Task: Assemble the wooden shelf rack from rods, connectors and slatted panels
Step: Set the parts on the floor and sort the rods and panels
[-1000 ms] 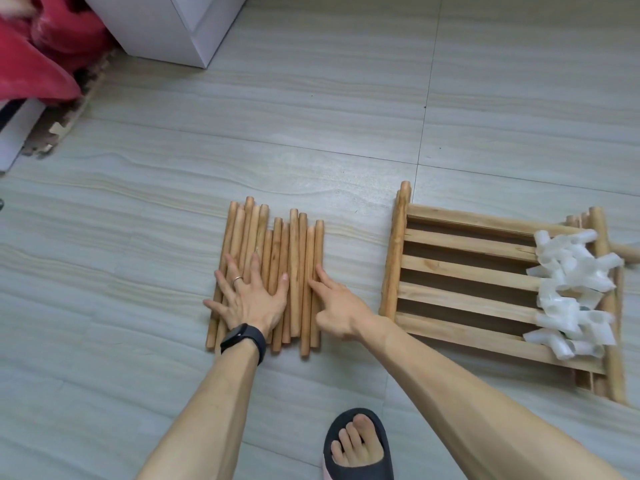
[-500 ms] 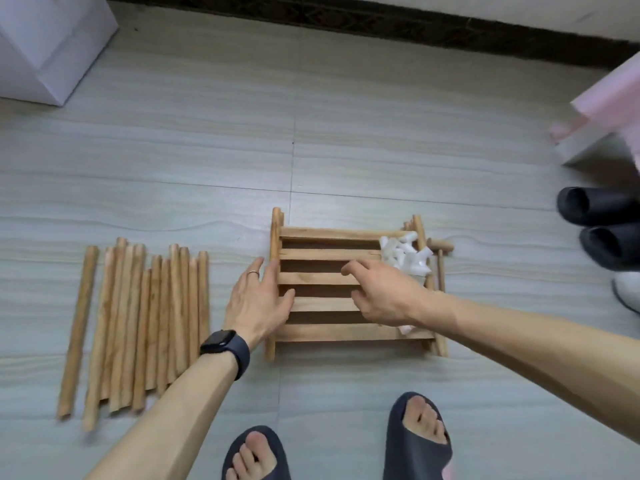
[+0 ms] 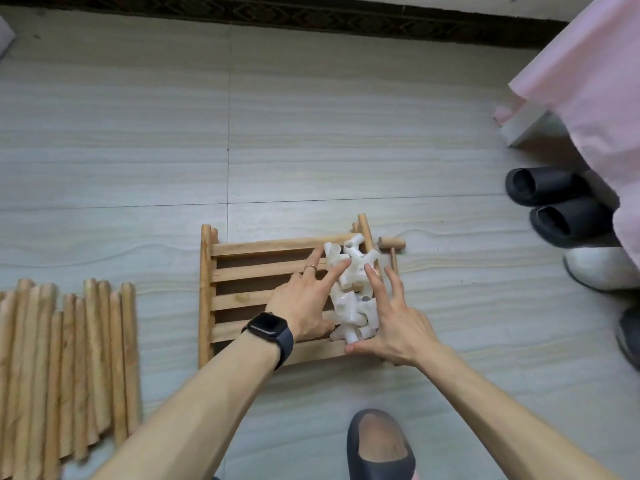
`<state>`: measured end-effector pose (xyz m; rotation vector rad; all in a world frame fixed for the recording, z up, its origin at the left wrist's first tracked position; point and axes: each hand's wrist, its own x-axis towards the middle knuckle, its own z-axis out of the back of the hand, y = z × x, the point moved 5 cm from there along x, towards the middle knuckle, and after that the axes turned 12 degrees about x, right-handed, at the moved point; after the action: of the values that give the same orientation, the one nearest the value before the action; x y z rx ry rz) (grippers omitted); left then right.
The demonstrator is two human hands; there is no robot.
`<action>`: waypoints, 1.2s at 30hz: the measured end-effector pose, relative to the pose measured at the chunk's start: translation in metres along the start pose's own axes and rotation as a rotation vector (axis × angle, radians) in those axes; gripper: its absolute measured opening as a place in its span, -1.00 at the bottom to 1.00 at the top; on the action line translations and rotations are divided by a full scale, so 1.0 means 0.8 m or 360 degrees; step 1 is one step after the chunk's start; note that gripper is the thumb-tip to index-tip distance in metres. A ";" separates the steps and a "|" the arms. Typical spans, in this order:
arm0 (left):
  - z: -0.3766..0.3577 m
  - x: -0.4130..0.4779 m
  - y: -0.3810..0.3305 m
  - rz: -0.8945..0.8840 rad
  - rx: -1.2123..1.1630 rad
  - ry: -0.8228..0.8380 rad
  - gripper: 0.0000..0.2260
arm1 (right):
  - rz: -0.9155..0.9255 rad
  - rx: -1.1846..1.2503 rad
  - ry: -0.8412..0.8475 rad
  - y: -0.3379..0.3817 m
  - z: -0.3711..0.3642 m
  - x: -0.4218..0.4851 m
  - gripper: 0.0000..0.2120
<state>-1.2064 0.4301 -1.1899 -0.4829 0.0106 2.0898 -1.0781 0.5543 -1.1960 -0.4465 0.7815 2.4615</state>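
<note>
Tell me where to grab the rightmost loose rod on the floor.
Pinch the rightmost rod near its middle, coming from above and its right: it lies flat, its left side packed against the other rods, while bare floor lies open on its right.

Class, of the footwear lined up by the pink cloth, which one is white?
The white shoe, third from the far end; the two black slippers beyond it and the cropped shoe nearer are dark.
</note>
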 end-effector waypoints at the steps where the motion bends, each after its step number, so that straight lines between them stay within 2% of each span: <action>1: -0.004 0.014 -0.003 -0.0032 0.0007 0.0041 0.03 | 0.0024 0.0005 0.0001 0.001 -0.002 0.008 0.38; 4: -0.014 0.050 -0.005 -0.0014 -0.0124 0.0146 0.06 | 0.0063 0.0051 0.0032 0.005 -0.007 0.033 0.39; 6: -0.017 0.065 -0.004 0.0059 -0.0287 0.0107 -0.05 | 0.0055 0.0045 0.0045 0.007 -0.009 0.044 0.32; 10: -0.021 0.062 -0.001 0.0115 -0.0384 -0.0131 -0.32 | 0.0052 0.0037 -0.0112 0.008 -0.004 0.050 -0.11; 13: -0.023 0.056 -0.002 0.0103 -0.0347 -0.0189 -0.40 | 0.0037 -0.0015 -0.0186 0.009 -0.003 0.055 -0.28; 18: -0.019 0.066 0.010 0.0124 -0.0466 -0.0034 -0.47 | 0.0103 -0.0026 -0.0171 0.009 -0.005 0.061 -0.36; 23: -0.023 0.054 0.012 0.0166 -0.0434 -0.0071 -0.58 | 0.0245 0.0005 -0.0284 0.009 -0.005 0.058 -0.45; 28: -0.028 0.055 0.014 0.0203 -0.0515 0.0049 -0.48 | 0.0208 0.0173 -0.0396 0.003 -0.001 0.052 -0.44; 33: -0.022 0.053 0.019 0.0241 -0.0616 -0.0020 -0.64 | 0.0284 0.0357 -0.0469 0.006 0.006 0.037 -0.43; 36: -0.018 0.046 0.027 0.0255 -0.0703 0.0031 -0.64 | 0.0248 0.0481 -0.0541 0.005 0.015 0.030 -0.44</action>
<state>-1.2366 0.4453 -1.2197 -0.7882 -0.4207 2.2479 -1.1011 0.5678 -1.1957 0.1459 1.0462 2.4080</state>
